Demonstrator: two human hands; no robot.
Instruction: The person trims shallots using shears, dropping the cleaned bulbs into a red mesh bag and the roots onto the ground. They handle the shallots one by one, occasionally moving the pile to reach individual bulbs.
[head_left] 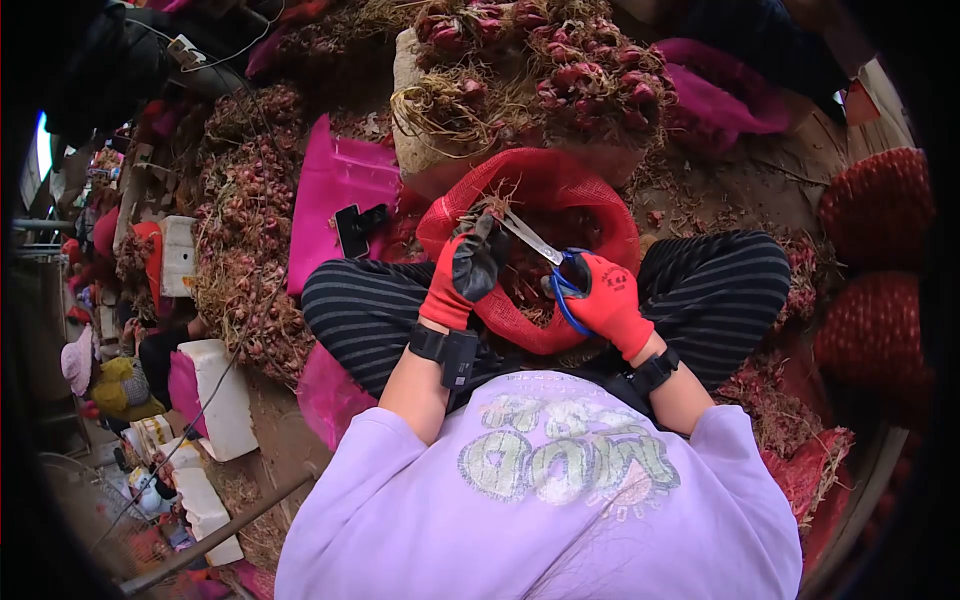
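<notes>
My left hand (468,268), in a red and dark glove, is closed round a small rooty shallot bunch (492,203), mostly hidden by the fingers. Blue-handled scissors (548,253) are held in my gloved right hand (605,300), their blades pointing up and left to the bunch, slightly apart. Both hands are over an open red mesh bag (600,205) between my crossed legs. Roots and loose bits lie inside the bag.
Beyond the bag, bunched shallots (600,85) lie on a pale block (408,130). A pink sheet (335,190) with a phone (352,232) is at the left, beside a long shallot pile (245,230). Full red mesh bags (870,325) stand right. A person (125,385) sits far left.
</notes>
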